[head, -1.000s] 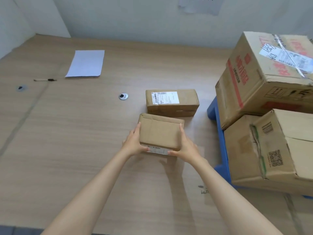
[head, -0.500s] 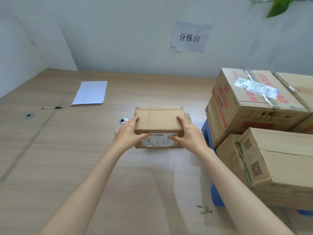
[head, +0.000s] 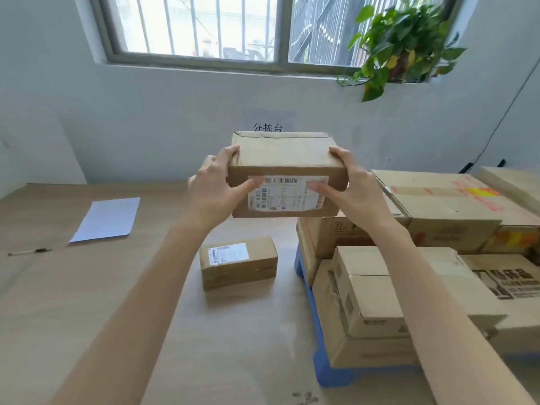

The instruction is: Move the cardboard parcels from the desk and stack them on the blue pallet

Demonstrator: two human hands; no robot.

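A brown cardboard parcel (head: 287, 159) with a white barcode label on its near face is held up in the air above the desk. My left hand (head: 214, 187) grips its left end and my right hand (head: 349, 185) grips its right end, thumbs on the label side. A smaller labelled parcel (head: 238, 266) lies on the wooden desk (head: 87, 302) below. To the right, the blue pallet (head: 330, 372) carries several stacked cardboard boxes (head: 438, 206), which hide most of it.
A white sheet of paper (head: 106, 219) and a pen (head: 27, 252) lie on the desk's left side. A wall with a window and a hanging green plant (head: 403, 42) stands behind. A paper sign (head: 268, 125) on the wall is half hidden by the held parcel.
Both hands have lifted the parcel off the desk to chest height. The view has tilted upward, showing the window and plant. The smaller parcel has stayed put.
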